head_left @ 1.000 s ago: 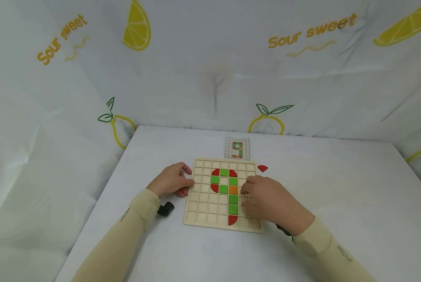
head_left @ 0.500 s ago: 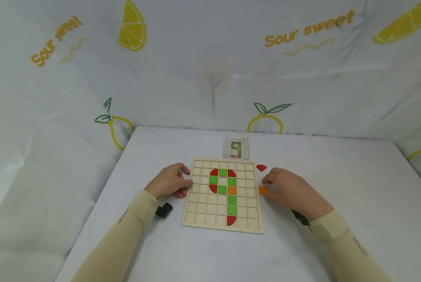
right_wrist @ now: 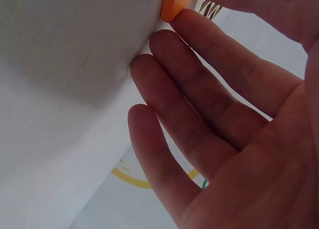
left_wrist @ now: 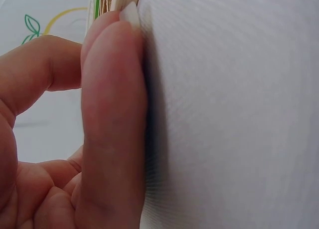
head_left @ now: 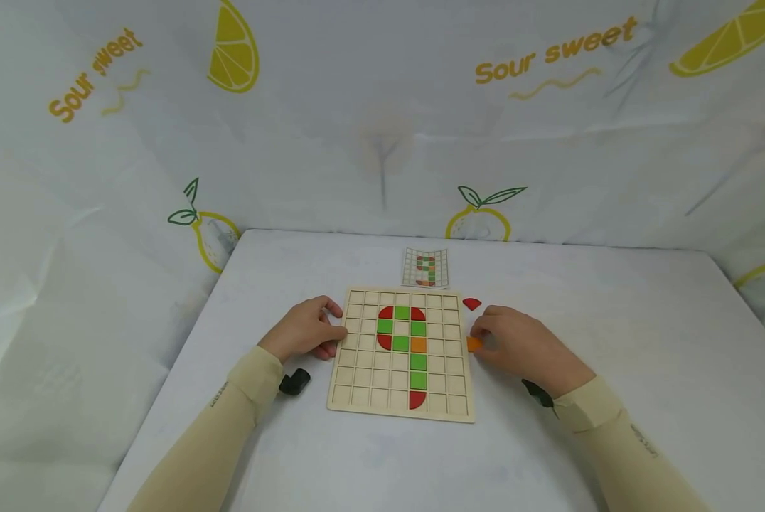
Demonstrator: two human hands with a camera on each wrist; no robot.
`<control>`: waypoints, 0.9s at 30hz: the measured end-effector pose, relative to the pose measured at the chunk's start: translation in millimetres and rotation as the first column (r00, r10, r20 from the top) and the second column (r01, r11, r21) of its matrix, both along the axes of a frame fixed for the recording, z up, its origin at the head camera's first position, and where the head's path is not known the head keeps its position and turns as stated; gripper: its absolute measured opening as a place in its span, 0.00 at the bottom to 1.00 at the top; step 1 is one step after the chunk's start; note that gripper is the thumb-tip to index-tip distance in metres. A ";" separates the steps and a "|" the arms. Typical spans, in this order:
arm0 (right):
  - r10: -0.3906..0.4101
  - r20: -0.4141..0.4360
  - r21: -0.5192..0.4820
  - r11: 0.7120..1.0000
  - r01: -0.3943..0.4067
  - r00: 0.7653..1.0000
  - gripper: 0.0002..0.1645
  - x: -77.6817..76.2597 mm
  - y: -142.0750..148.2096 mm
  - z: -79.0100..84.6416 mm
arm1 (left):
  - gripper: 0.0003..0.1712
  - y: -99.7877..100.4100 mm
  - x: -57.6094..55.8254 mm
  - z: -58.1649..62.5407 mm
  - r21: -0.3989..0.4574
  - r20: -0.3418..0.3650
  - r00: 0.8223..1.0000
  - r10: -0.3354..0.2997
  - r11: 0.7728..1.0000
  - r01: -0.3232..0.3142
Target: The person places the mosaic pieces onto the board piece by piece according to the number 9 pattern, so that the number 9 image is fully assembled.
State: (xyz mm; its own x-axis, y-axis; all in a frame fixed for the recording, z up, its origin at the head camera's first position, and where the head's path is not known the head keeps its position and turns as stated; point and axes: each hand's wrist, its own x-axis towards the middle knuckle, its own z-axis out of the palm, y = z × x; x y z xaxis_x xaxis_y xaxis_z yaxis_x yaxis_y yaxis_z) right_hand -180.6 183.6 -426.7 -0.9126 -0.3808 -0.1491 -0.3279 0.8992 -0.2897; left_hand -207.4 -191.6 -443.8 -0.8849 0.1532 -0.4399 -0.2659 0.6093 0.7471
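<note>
A square wooden grid board lies on the white table. Green, red and orange tiles set in its cells form a shape like a 9. My left hand touches the board's left edge with the thumb, its other fingers bent loosely beside it; the left wrist view has fingertips right at that edge. Just off the board's right edge, my right hand pinches an orange tile between thumb and index finger. In the right wrist view the orange tile shows at the index fingertip, the other fingers extended.
A loose red quarter-round tile lies beyond the right hand, near the board's upper right corner. Behind the board is a small pattern card printed with a similar figure. A black object sits by the left wrist. A lemon-print cloth hangs behind.
My right hand has moved from over the board's right columns to the table beside it, where it now pinches the orange tile. My left hand stays at the board's left edge.
</note>
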 end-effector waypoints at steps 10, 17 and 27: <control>-0.011 -0.014 0.012 1.000 0.011 1.000 0.07 -2.5 -0.4 0.4 | 0.21 -3.1 0.6 3.3 -0.002 -0.003 1.000 0.000 1.000 0.000; 0.004 -0.037 0.023 1.000 -0.003 0.999 0.07 -2.9 -0.8 3.6 | 0.21 -4.5 0.9 6.3 0.000 -0.005 1.000 0.004 1.000 -0.004; 0.014 -0.058 0.036 0.999 -0.012 0.998 0.08 2.6 -1.9 9.7 | 0.21 0.2 0.9 2.6 0.011 0.008 1.000 0.010 1.000 -0.010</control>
